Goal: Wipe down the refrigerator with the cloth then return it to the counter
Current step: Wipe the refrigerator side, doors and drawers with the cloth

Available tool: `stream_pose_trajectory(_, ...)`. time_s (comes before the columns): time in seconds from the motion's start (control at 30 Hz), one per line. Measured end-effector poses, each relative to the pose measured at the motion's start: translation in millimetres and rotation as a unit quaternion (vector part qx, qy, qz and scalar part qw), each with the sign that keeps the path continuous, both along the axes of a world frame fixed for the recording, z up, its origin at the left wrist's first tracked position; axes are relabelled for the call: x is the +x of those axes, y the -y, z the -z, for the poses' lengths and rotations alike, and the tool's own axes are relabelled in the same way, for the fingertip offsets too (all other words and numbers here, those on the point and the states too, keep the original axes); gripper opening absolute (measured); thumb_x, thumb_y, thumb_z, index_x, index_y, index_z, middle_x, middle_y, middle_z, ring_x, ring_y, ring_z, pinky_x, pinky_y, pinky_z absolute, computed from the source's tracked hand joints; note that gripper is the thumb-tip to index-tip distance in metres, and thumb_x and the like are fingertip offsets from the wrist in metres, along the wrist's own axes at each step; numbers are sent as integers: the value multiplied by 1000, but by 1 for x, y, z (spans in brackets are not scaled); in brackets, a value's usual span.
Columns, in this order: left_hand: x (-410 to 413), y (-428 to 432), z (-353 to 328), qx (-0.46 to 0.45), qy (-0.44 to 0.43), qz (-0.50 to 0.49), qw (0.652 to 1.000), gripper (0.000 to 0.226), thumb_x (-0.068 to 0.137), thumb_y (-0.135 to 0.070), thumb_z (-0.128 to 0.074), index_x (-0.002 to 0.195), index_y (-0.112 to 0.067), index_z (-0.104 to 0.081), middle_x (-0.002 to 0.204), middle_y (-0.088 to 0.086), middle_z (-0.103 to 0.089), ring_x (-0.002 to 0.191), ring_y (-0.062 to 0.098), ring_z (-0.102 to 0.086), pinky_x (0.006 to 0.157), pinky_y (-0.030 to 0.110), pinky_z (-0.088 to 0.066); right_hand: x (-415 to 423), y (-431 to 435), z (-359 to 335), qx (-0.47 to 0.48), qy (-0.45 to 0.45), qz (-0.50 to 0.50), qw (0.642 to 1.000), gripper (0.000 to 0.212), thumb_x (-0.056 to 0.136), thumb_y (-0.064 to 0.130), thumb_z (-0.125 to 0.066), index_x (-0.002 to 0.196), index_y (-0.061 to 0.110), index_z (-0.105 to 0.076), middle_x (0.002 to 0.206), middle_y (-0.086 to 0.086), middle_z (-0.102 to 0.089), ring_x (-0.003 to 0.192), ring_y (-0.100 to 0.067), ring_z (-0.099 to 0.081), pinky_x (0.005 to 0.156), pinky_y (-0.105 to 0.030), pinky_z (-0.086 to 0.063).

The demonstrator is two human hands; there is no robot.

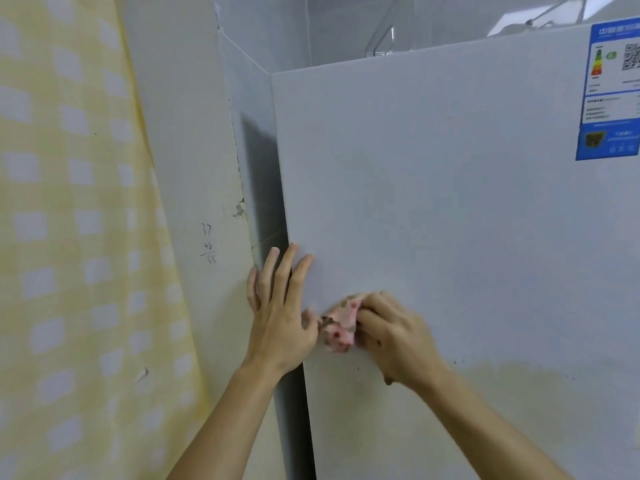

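Observation:
The white refrigerator (pixel 433 188) fills the right of the head view, its front door facing me. My right hand (pixel 394 336) grips a bunched pink patterned cloth (pixel 341 325) and presses it against the door near its left edge. My left hand (pixel 280 306) rests flat with straight fingers on the door's left edge, its thumb touching the cloth. Most of the cloth is hidden under my right fingers.
A blue energy label (pixel 611 91) is stuck at the door's upper right. A white wall (pixel 187 174) with pencilled numbers stands close on the left, leaving a narrow dark gap. A yellow checked curtain (pixel 69 237) hangs at far left. A clear container (pixel 381 36) sits on top.

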State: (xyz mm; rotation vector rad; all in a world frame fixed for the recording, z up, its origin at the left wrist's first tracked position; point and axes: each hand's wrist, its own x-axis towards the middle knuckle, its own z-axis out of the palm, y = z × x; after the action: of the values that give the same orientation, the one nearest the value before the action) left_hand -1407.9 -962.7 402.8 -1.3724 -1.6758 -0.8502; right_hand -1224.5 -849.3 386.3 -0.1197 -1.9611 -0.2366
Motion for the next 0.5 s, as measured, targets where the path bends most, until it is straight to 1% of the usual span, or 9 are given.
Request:
stream_pose_trajectory(0.03, -2, 2, -1, -3, -6, -5, 1000, 99, 76, -10, -77, 162, -22, -29, 175, -3, -10, 163, 23, 0, 130, 55, 0, 4, -2, -14, -29, -26, -3, 999, 14, 84, 5, -67, 85, 17, -74, 102, 4, -66, 84, -19, -62, 60, -30, -53)
stream_pose_trajectory(0.1, -7, 5, -6, -1, -12, -9, 1000, 95, 76, -12, -74, 160, -26, -33, 175, -3, -12, 163, 24, 0, 129, 55, 4, 8, -8, -59, -70, -142, 25, 987, 19, 91, 12, -59, 86, 13, -77, 96, -3, -67, 87, -22, -62, 73, -29, -51)
stream_pose_trajectory(0.17, -12, 8, -10, 1, -14, -11, 1000, 91, 77, -11, -72, 159, -28, -36, 175, -1, -14, 163, 25, -2, 129, 57, 2, 4, -11, -97, -78, -236, 63, 967, 16, 93, 8, -61, 86, 7, -76, 91, -8, -64, 84, -28, -59, 71, -32, -46)
stream_pose_trajectory(0.2, -15, 9, -10, 0, -15, -11, 1000, 90, 77, -10, -71, 159, -29, -37, 175, -1, -13, 163, 26, -2, 129, 57, 1, -2, -10, -104, -85, -259, 76, 959, 14, 93, 5, -63, 88, 5, -76, 91, -9, -63, 82, -29, -59, 68, -32, -45)
stream_pose_trajectory(0.27, -21, 10, -10, 4, -18, -8, 1000, 91, 78, -7, -68, 160, -29, -36, 175, 0, -12, 163, 27, -3, 129, 56, 0, -20, -2, -92, -78, -273, 81, 955, 12, 92, 2, -64, 87, 4, -74, 93, -9, -63, 83, -27, -57, 67, -28, -41)
stream_pose_trajectory(0.3, -23, 10, -8, 6, -21, -6, 1000, 93, 77, -5, -67, 161, -29, -36, 175, 1, -12, 163, 28, -4, 129, 55, -1, -28, 2, -76, -65, -262, 74, 960, 13, 92, 3, -63, 87, 5, -74, 95, -9, -65, 84, -26, -57, 66, -28, -41)
stream_pose_trajectory(0.37, -25, 10, -3, 7, -24, -7, 1000, 98, 74, 2, -64, 162, -30, -34, 175, 2, -12, 163, 29, -5, 129, 54, -2, -40, 12, -28, -25, -204, 53, 977, 16, 94, 6, -61, 90, 7, -76, 103, -8, -69, 88, -25, -58, 67, -31, -45)
stream_pose_trajectory(0.43, -26, 10, 2, 4, -19, -9, 1000, 101, 74, 5, -60, 163, -31, -31, 175, 3, -12, 162, 30, -5, 129, 53, -2, -45, 16, 26, 7, -114, 26, 993, 14, 97, 4, -64, 96, 9, -78, 112, -5, -72, 91, -22, -61, 67, -29, -50)
stream_pose_trajectory(0.5, -25, 10, 7, 1, -17, -9, 1000, 98, 77, 4, -55, 164, -31, -28, 175, 3, -11, 162, 30, -6, 129, 53, -3, -44, 16, 73, 16, -17, 3, 1000, 15, 92, -3, -69, 94, 11, -76, 110, -2, -70, 90, -18, -59, 66, -31, -52)
